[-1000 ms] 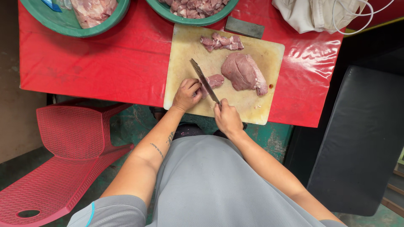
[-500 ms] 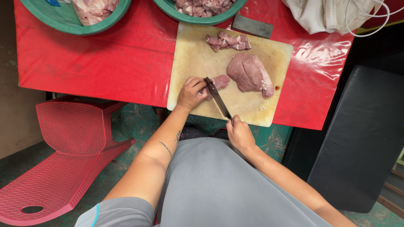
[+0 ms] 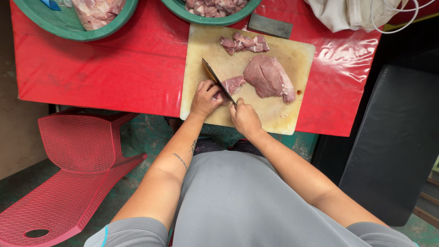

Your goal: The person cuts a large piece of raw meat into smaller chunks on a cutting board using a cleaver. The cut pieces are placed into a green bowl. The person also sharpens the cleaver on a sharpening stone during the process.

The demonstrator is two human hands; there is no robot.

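Your left hand (image 3: 204,98) is clenching down on a small strip of meat (image 3: 232,85) near the front left edge of the pale cutting board (image 3: 201,45). Just to its right, your right hand (image 3: 244,120) is gripping the knife (image 3: 217,81), its blade angling across the strip beside your knuckles. Keeping those fingertips curled back looks wise. A large meat chunk (image 3: 267,77) is lying at the board's centre, leaving bare board along its front right corner.

both green basins (image 3: 68,27) cut off at top; knife handle (image 3: 238,106) hidden in fist.
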